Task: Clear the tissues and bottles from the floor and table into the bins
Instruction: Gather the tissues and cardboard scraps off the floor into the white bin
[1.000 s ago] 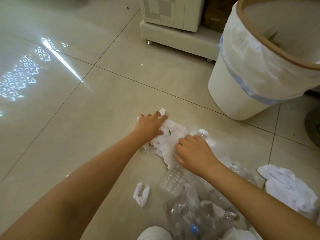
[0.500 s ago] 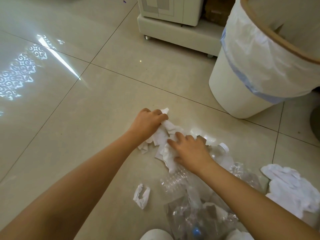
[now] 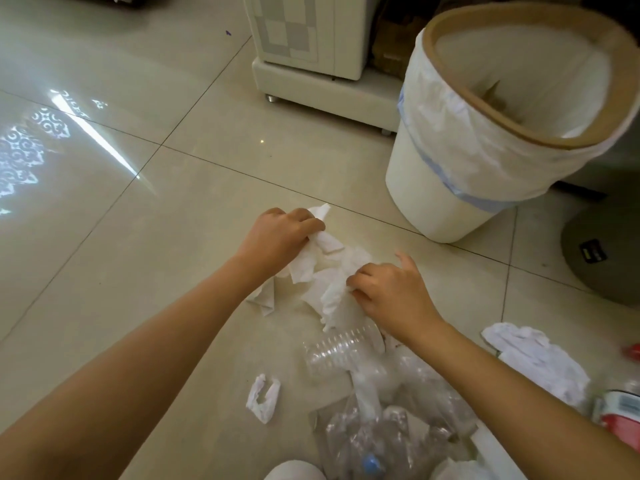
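Item: crumpled white paper tissues, floor. Left hand and right hand are both clutching them; advisable: bunching inward, then lifting toward white lined bin beyond right hand.

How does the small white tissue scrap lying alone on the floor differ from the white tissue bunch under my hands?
The small white tissue scrap lies alone and untouched; the white tissue bunch is gripped by the left hand and the right hand. The scrap is far smaller and nearer you. Both are crumpled white paper on the tiled floor.
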{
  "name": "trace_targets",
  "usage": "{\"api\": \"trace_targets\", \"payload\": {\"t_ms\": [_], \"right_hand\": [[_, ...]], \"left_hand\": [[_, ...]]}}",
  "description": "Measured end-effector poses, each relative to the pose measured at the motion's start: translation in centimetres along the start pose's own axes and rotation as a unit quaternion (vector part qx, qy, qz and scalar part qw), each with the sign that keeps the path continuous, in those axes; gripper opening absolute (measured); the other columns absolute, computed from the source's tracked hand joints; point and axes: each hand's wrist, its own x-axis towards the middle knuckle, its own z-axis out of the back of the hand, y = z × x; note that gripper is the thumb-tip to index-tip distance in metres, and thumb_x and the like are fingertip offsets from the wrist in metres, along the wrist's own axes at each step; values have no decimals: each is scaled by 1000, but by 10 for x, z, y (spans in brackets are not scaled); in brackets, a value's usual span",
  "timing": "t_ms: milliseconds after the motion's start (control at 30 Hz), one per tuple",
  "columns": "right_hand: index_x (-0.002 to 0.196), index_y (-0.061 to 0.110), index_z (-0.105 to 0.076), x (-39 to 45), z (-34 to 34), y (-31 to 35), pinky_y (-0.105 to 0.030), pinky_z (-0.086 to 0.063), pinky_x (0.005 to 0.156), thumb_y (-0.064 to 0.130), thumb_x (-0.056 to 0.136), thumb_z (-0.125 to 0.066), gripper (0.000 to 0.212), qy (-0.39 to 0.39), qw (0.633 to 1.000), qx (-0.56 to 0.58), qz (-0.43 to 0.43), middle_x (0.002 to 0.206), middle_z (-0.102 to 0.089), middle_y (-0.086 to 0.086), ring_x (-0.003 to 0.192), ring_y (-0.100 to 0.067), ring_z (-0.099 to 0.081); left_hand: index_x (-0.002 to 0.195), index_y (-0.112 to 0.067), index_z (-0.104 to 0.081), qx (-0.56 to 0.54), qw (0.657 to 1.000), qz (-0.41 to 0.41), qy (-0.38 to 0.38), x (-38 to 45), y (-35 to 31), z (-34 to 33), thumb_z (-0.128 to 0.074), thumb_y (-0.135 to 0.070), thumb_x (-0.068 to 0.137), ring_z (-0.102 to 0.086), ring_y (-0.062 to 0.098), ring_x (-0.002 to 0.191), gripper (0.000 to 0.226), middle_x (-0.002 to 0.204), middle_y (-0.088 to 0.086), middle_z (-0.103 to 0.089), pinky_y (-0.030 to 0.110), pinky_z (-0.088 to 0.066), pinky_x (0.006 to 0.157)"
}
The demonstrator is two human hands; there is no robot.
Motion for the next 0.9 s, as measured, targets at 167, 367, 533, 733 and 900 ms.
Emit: {"api": "trace_targets", "payload": {"t_ms": [167, 367, 533, 733, 900], "right_hand": [[70, 21, -70, -9, 19, -10, -45, -49, 82, 12, 72, -70, 10, -37, 999, 25, -7, 59, -61, 3, 51, -22, -58], [84, 22, -73, -14, 29, -9, -27, -40, 54, 14, 79, -66, 11, -38, 995, 89, -20, 75, -67, 1, 59, -26, -62], [143, 35, -34, -6, 2, 4, -42, -33, 104, 37, 92, -53, 54, 244, 965, 60, -74, 155, -22, -4, 121, -31, -47], [128, 32, -47, 19, -17, 24, -49, -33, 96, 16, 91, -48, 40, 278, 957, -13, -80, 121, -43, -3, 103, -29, -56], [95, 17, -63, 14, -7, 25, -26, -12, 47, 0, 79, -58, 23, 195, 980, -39, -27, 82, -38, -1, 63, -24, -42]], "left_hand": [[85, -17, -72, 6, 1000, -1, -8, 6, -6, 9, -76, 7, 58, -47, 26, 38, 37, 87, 3, -72, 25, -39, 48], [85, -15, -73, 18, 1000, 7, -22, 6, -12, 20, -72, 3, 65, -48, 26, 38, 27, 85, 4, -73, 23, -33, 50], [84, -18, -72, 12, 998, 54, 5, -4, -10, 16, -63, -3, 67, -54, 27, 42, 24, 81, 3, -72, 24, -35, 48], [86, -19, -73, 18, 997, 62, 28, -20, -6, 9, -68, 2, 66, -54, 25, 43, 29, 83, 1, -72, 25, -37, 47], [85, -19, -72, 21, 997, 70, 25, -23, -4, 6, -66, 0, 67, -53, 26, 42, 27, 85, 1, -72, 24, -34, 47]]}}
